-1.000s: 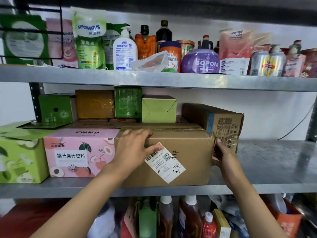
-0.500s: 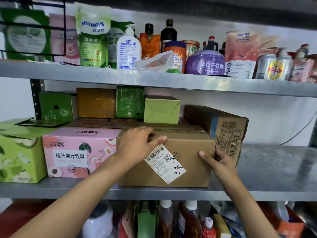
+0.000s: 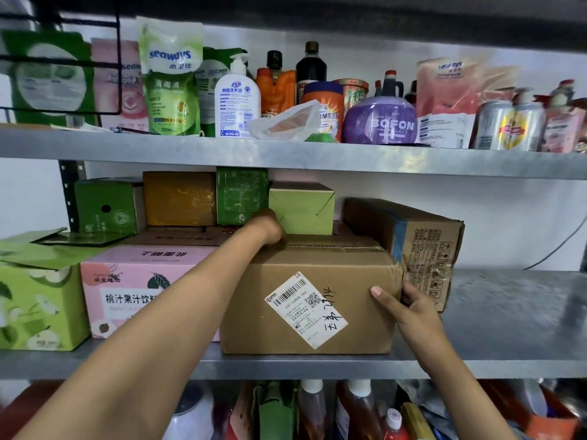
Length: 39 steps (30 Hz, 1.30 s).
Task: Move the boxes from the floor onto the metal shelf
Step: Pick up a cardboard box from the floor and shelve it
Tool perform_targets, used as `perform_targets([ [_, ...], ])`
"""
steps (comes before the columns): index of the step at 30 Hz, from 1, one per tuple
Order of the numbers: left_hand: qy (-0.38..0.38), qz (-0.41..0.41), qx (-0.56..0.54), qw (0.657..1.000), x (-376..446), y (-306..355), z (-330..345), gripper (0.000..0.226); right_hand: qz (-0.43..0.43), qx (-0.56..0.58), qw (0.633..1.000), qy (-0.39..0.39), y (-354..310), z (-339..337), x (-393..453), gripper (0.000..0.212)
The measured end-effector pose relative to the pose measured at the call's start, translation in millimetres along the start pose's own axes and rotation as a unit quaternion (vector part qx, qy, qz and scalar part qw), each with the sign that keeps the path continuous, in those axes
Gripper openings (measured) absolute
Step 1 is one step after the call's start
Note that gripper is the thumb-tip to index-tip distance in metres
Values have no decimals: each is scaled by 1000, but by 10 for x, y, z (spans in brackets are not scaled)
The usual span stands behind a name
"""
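Observation:
A brown cardboard box (image 3: pixel 254 300) with a white shipping label stands at the front of the middle metal shelf (image 3: pixel 508 322). My left hand (image 3: pixel 268 228) reaches across the box's top to its far edge, where the fingers bend down out of sight. My right hand (image 3: pixel 413 308) holds the box's right front corner, thumb on the front face and fingers round the side.
A pink juice carton (image 3: pixel 133 281) and a green carton (image 3: pixel 38 306) stand left of the box. A taped brown carton (image 3: pixel 425 246) sits behind its right side, small green and orange boxes (image 3: pixel 178 198) behind. Bare shelf lies to the right. Bottles and pouches fill the upper shelf (image 3: pixel 286 154).
My left hand slid from the box's front top edge back to its far edge. My right hand came round from the side to the front right corner. The view moved closer.

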<state>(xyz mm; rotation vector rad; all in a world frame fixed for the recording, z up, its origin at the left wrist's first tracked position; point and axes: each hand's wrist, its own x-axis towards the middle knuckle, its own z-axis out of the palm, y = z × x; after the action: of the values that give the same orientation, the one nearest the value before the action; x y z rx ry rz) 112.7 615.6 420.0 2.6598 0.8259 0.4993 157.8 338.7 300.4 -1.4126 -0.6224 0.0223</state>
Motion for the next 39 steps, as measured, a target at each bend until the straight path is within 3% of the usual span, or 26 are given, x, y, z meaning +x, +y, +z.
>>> perform_targets([
  [3, -20, -14, -24, 999, 74, 59, -10, 45, 1, -9, 1000, -2, -7, 2, 9, 27],
  [8, 69, -42, -68, 994, 169, 132, -70, 42, 8, -9, 1000, 2, 32, 8, 4, 25],
  [20, 161, -33, -43, 986, 279, 200, -225, 43, 17, -23, 1000, 9, 131, 10, 23, 14],
  [23, 132, -35, -42, 990, 282, 203, -207, 41, 24, -34, 998, 37, 215, 52, 43, 12],
  [26, 102, -39, -12, 994, 137, 98, -81, 38, 30, -56, 996, 69, 315, 108, 91, 28],
  [31, 94, 37, 46, 994, -474, 20, -18, 39, 45, -93, 989, 109, 397, 146, 162, 64],
  [33, 82, 68, 97, 990, -860, -50, 98, 50, 49, -85, 988, 121, 398, 152, 173, 65],
  [36, 145, 145, 175, 963, -1185, -291, 326, 65, 55, -72, 987, 133, 388, 173, 153, 63],
  [39, 181, 189, 184, 947, -1098, -457, 392, 77, 67, -68, 985, 143, 392, 229, 109, 59],
])
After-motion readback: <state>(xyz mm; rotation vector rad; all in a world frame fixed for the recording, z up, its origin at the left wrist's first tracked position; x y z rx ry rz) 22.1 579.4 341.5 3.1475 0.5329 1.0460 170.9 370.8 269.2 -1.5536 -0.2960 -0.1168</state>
